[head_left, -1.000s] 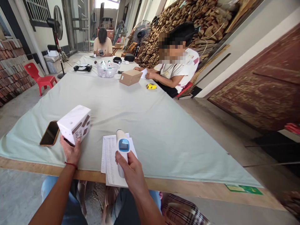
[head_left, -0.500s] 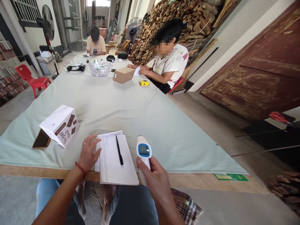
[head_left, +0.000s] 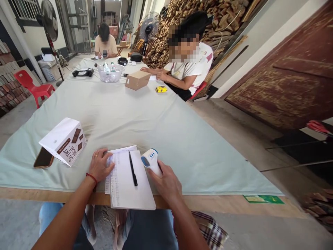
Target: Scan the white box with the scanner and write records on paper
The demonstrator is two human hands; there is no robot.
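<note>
A white and blue infrared thermometer is gripped in my right hand, just above the cloth beside the paper's right edge. Its head tilts toward the left. My left hand rests with fingers apart at the left edge of a stack of paper sheets, fingertips touching it. Handwriting runs down the left side of the top sheet. Across the sheets lies a black pen. Left of my left hand stands a white box with brown print, and a phone lies partly behind it.
A pale green cloth covers the table. Further back are a cardboard box, a yellow tape measure and a clear plastic basket with bottles. One person sits at the right side, another at the far end.
My right hand has turned the thermometer so its head tips left and its side buttons show. It has moved slightly left and up. My left hand stays by the papers, its fingers flatter.
</note>
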